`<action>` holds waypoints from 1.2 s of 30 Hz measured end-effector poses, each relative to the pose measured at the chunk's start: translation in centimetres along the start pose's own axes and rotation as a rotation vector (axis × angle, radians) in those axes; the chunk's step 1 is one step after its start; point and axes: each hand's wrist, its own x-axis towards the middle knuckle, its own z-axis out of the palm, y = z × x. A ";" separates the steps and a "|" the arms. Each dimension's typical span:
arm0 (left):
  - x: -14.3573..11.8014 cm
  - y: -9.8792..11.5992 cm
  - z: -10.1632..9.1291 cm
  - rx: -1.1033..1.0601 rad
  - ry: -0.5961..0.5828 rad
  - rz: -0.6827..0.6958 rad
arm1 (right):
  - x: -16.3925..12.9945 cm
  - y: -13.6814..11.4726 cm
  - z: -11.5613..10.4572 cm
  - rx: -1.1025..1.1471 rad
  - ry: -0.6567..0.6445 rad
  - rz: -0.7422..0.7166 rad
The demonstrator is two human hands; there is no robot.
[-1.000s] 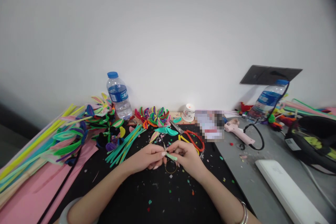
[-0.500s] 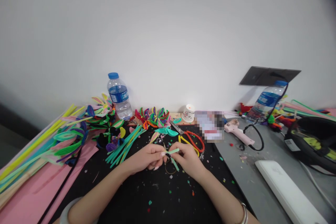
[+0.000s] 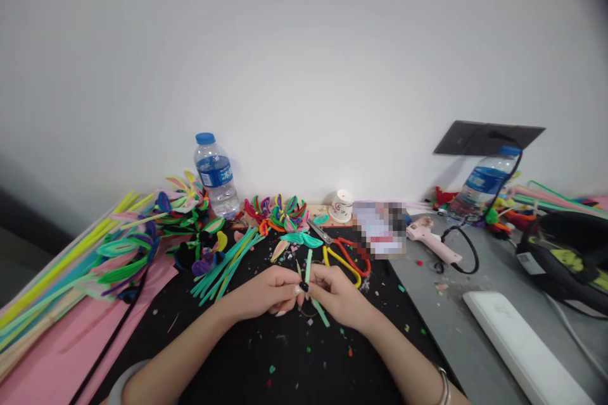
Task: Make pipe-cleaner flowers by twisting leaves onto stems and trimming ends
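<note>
Mint-green strip (image 3: pixel 308 269) is likely bending softly. Near the scissors (image 3: pixel 327 239), left hand (image 3: pixel 274 291) and right hand (image 3: pixel 339 294) are pinching its middle, seemingly steadiest.

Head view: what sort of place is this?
Probably a craft-making workspace. A bundle of thin, mostly turquoise fuzzy stems, steel scissors with looped red and yellow handles, and a pale pink plastic glue gun point to it.
</note>
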 end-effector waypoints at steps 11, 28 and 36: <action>-0.1 1.3 1.5 0.433 0.294 0.230 | 0.6 0.1 1.1 0.530 0.135 0.219; 0.3 0.1 0.4 -0.306 0.140 0.075 | 0.4 -0.1 -1.1 -0.237 0.238 -0.312; 0.3 -0.1 0.5 -0.207 0.068 0.049 | 0.1 -0.2 -1.4 -0.397 0.138 -0.356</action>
